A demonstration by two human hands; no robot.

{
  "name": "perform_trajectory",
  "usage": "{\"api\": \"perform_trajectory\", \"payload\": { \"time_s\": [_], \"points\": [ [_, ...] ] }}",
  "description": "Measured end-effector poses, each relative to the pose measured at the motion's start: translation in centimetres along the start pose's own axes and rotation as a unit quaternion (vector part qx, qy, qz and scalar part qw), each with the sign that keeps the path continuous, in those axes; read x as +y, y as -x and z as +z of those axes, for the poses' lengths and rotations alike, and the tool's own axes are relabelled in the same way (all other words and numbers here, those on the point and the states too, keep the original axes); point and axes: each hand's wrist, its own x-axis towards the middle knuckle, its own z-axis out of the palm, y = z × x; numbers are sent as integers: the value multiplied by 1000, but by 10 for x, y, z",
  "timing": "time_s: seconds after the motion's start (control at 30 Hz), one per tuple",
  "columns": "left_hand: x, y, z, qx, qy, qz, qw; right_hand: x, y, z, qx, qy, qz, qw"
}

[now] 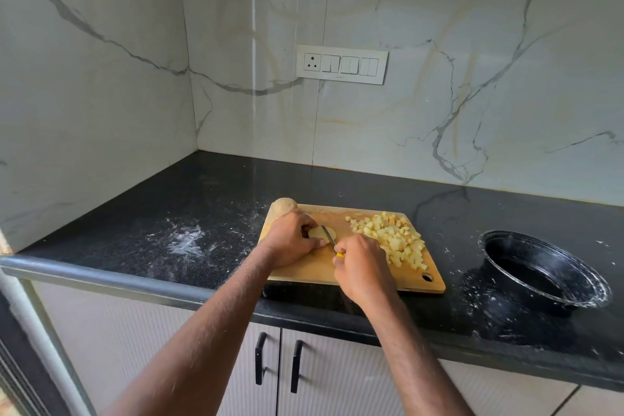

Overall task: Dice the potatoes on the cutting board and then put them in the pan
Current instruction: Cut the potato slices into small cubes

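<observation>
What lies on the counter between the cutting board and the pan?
In the head view, only bare black counter with white specks lies between the board and the pan.

Potato cutting on the board
Left hand holds potato; right hand grips knife; dice at 2 o'clock; pan at 3 o'clock.

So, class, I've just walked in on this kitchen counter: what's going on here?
A person is dicing potatoes on a wooden cutting board. The left hand holds a potato piece steady while the right hand grips a yellow-handled knife and cuts into it. A pile of diced potato sits on the board's right side, and a whole potato waits at its far left corner. The black pan to the right holds no potato yet.
</observation>
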Motion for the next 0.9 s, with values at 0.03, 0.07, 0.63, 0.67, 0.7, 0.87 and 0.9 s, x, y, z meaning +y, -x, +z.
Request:
{"api": "perform_trajectory", "payload": {
  "time_s": [0.03, 0.07, 0.63, 0.67, 0.7, 0.87, 0.9],
  "points": [
    [0, 0, 0, -1, 0, 0, 1000, 3, 4, -1, 1, -1, -7, 1000],
    [0, 0, -1, -3, 0, 0, 1000, 6, 9, -3, 3, -2, -13, 1000],
    [5, 8, -5, 33, 31, -13, 999, 2, 22, 1, 65, -67, -9, 996],
    [5, 8, -5, 33, 33, -16, 999, 1, 21, 2, 63, -64, -7, 996],
    [5, 7, -5, 33, 35, -19, 999, 0, 21, 3, 61, -60, -6, 996],
    [4, 7, -4, 39, 26, -19, 999, -2, 18, 1, 49, -32, -2, 998],
    [4, 7, -4, 40, 24, -17, 999, -3, 17, 1, 45, -28, -1, 999]
  ]
}}
